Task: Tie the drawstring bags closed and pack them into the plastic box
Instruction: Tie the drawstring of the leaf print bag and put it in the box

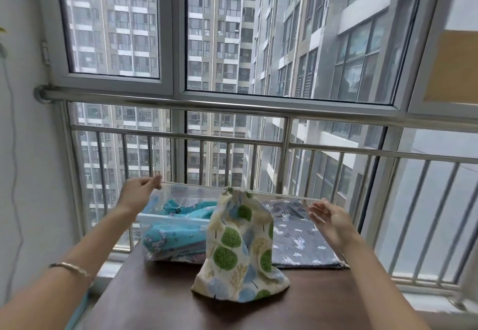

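Upright, cream tree-print fabric drawstring bag (240, 239) on dark wooden table (155, 291), top cinched, left hand (141, 190) pinching thin drawstring (165, 183), right hand (331, 217) fingers loosely spread, grip unclear, clear plastic box (173, 219) just behind.

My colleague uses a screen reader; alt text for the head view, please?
A tree-print drawstring bag stands cinched on a table, a left hand and right hand raised either side of its top. Behind it, a clear plastic box holds turquoise bags; a grey bag lies flat beside.
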Demonstrator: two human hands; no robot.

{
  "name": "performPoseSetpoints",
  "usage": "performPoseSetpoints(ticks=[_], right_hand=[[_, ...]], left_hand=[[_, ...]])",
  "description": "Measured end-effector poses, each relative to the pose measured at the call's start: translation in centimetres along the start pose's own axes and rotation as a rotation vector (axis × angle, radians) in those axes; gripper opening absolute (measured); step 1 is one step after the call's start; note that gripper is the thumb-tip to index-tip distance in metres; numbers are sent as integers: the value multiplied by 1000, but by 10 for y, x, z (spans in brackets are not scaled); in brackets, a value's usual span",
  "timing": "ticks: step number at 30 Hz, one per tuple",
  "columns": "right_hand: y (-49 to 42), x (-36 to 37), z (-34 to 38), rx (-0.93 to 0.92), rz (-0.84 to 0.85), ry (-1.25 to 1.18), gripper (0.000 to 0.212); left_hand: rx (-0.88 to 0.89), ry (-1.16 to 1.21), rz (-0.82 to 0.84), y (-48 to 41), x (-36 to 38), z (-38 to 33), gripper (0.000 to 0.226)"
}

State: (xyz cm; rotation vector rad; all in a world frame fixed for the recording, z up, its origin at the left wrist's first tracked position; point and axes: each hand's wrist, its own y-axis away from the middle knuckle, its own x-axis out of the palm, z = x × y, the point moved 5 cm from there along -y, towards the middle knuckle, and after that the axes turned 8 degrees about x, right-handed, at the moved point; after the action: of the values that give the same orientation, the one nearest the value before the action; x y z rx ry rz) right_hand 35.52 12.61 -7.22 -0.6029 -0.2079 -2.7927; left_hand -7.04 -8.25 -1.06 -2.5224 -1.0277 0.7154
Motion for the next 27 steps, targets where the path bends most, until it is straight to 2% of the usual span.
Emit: performPoseSetpoints(ticks=[5, 8, 10, 13, 14, 15, 18, 20, 22, 23, 27], right_hand=[[-9, 12, -33, 142, -8, -347, 29], [-14, 38, -40, 201, 35, -575, 24], [-14, 54, -41, 229, 74, -613, 27], [-9, 81, -42, 244, 196, -543, 58], [-5, 91, -42, 246, 241, -494, 63], [0, 101, -43, 250, 271, -435, 62], [11, 129, -42, 234, 322, -229, 40], [13, 139, -40, 226, 271, -141, 44], [12, 148, -34, 234, 230, -103, 45], [12, 153, -29, 228, 221, -73, 42], [15, 171, -5, 161, 213, -31, 22]], left_hand=[[-260, 210, -82, 10, 11, 18, 44], [-379, 680, -37, 5, 21, 7, 40], [-385, 960, 23, 0, 29, -5, 30], [-298, 1072, 147, -3, 43, -29, 29], [-282, 1091, 162, -2, 47, -35, 29], [-269, 1114, 171, -2, 52, -40, 30], [-236, 1081, 225, 1, 67, -54, 30], [-228, 1010, 256, 5, 76, -62, 30], [-268, 1020, 252, 8, 84, -69, 47], [-286, 1048, 242, 9, 87, -73, 48], [-351, 1177, 161, 10, 91, -88, 28]])
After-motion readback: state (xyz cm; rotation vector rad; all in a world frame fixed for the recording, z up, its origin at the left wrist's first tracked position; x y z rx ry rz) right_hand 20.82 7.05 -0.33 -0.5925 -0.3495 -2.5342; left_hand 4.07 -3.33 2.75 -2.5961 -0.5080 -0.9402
